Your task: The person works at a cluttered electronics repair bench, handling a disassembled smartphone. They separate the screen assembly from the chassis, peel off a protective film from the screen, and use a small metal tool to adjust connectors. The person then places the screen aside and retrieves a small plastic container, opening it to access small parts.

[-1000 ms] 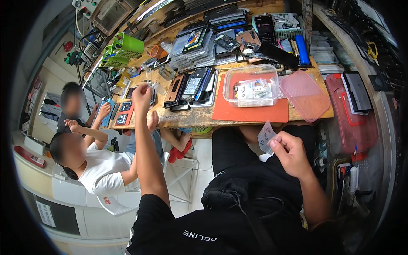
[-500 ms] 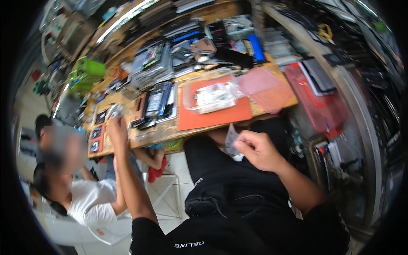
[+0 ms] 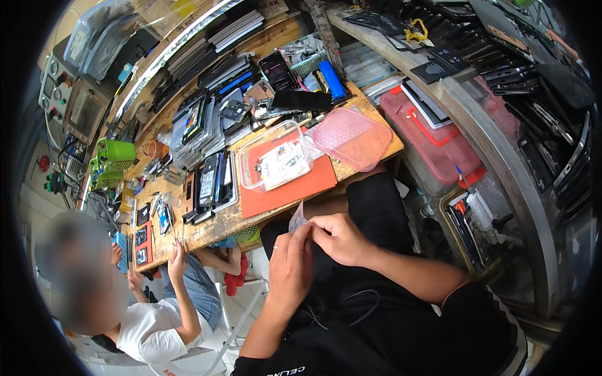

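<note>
Over my lap, just in front of the table edge, I hold a small thin pale slip (image 3: 297, 218) that looks like paper or film. My left hand (image 3: 290, 266), with a ring on one finger, has its fingers pressed together at the slip's lower end. My right hand (image 3: 343, 239) pinches at the same spot, its fingertips meeting the left ones and partly hiding the slip. Beyond them on the table, a clear plastic tub (image 3: 276, 156) holding white packets stands on an orange mat (image 3: 282, 199). Its pinkish see-through lid (image 3: 354, 139) lies to the right.
Phones and parts crowd the wooden table (image 3: 216, 235). Green baskets (image 3: 116, 153) stand at its left. A co-worker in a white shirt (image 3: 150, 335) sits at my left, hands raised near the table. Close on my right are a metal-edged shelf (image 3: 495, 150) and a red-lidded box (image 3: 426, 141).
My left hand has come down from the table's left side to meet my right hand at the slip. My right hand has shifted left with the slip. The view has turned rightward.
</note>
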The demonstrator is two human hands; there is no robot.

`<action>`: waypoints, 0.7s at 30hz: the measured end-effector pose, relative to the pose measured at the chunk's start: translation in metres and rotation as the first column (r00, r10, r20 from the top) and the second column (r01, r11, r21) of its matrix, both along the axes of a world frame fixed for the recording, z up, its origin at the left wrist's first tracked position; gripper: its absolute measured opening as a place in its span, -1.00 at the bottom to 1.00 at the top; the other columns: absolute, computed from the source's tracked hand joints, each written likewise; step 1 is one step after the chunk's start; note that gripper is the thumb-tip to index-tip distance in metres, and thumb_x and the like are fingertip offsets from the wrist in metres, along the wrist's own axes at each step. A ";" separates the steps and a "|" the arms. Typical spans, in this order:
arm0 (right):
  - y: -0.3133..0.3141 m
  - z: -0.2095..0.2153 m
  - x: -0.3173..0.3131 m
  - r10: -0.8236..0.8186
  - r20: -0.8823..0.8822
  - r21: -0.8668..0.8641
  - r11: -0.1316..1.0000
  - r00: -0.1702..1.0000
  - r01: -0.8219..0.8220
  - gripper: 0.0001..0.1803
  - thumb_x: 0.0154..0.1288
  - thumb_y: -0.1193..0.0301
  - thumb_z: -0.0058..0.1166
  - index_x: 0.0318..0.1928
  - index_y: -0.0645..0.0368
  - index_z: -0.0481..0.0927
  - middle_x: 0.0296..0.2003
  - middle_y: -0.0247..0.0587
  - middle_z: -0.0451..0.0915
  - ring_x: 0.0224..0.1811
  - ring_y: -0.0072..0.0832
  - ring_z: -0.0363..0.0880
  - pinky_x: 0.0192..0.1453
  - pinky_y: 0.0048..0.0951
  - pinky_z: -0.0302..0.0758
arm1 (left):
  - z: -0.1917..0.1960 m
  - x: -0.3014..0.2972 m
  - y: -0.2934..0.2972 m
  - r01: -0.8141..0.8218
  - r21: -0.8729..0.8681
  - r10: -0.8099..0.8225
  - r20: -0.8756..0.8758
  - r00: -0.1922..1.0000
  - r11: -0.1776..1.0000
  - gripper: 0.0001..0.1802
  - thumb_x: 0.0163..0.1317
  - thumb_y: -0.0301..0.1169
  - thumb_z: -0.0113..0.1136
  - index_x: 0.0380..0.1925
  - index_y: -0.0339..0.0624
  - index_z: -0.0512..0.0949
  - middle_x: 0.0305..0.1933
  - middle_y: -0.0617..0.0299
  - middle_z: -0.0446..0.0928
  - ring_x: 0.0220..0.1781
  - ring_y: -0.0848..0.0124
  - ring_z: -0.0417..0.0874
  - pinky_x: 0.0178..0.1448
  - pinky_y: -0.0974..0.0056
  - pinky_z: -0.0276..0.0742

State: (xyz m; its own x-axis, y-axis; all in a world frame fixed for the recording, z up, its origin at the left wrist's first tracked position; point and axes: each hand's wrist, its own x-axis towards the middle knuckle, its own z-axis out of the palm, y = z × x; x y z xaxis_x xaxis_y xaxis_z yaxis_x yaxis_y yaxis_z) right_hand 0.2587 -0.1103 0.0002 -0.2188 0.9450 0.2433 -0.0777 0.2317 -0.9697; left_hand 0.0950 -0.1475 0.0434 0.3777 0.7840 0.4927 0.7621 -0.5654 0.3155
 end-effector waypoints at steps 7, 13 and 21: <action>-0.003 -0.012 -0.005 -0.078 -0.068 -0.010 0.997 0.995 0.077 -0.65 0.63 0.38 0.13 -0.34 0.37 0.64 -0.53 0.13 0.59 -0.55 -0.40 0.51 -0.38 -0.14 0.42 | 0.011 0.016 -0.001 -0.032 0.017 0.032 0.011 0.999 0.999 -0.37 0.22 -0.73 0.45 0.31 -0.21 0.60 -0.04 -0.03 0.71 -0.02 0.02 0.77 0.06 0.06 0.70; 0.001 -0.013 -0.004 -0.095 -0.049 0.106 0.989 0.994 0.100 -0.63 0.64 0.35 0.15 -0.36 0.37 0.62 -0.60 0.03 0.51 -0.57 -0.51 0.36 -0.43 -0.20 0.35 | 0.003 0.006 0.003 -0.068 0.059 0.068 -0.001 0.998 0.996 -0.50 0.23 -0.75 0.41 0.20 -0.28 0.67 -0.14 -0.02 0.69 -0.09 0.03 0.70 0.01 0.01 0.65; -0.005 -0.005 0.003 -0.016 0.014 0.078 0.997 1.000 0.015 -0.86 0.51 0.43 0.32 -0.10 0.27 0.70 -0.64 -0.25 0.52 -0.63 -0.56 0.38 -0.47 -0.28 0.33 | -0.019 -0.017 0.015 -0.012 -0.298 0.155 0.462 0.873 0.954 -0.58 0.34 -0.77 0.38 0.18 -0.29 0.70 -0.10 0.10 0.80 -0.03 0.31 0.84 0.15 0.23 0.70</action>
State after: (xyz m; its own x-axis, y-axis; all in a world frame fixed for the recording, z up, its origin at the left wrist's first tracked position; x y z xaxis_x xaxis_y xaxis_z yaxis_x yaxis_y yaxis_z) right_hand 0.2613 -0.1151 -0.0052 -0.2085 0.9264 0.3134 -0.0592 0.3079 -0.9496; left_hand 0.0775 -0.1329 0.0248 0.0803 0.9325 0.3520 0.5184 -0.3407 0.7843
